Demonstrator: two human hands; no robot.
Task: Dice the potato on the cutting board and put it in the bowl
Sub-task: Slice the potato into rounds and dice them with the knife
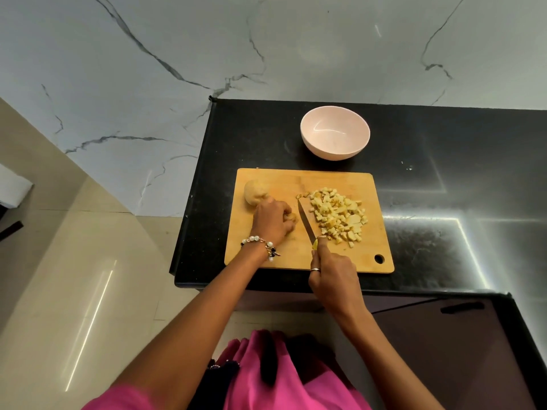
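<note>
A wooden cutting board [275,255] lies on the black counter. On its right half sits a heap of diced potato [339,214]. My left hand [273,220] curls over a small potato piece [291,217] near the board's middle, most of it hidden under my fingers. A whole peeled potato [255,194] rests at the board's far left. My right hand [333,276] grips the handle of a knife [306,221], its blade lying between the held piece and the dice, index finger stretched along its back. Behind the board stands a pale pink bowl [335,132], with nothing in it.
The black counter [444,202] ends just left of the board and at its near edge, with tiled floor below. A marble wall rises behind the bowl. A dark cabinet with a handle [461,307] is at the lower right.
</note>
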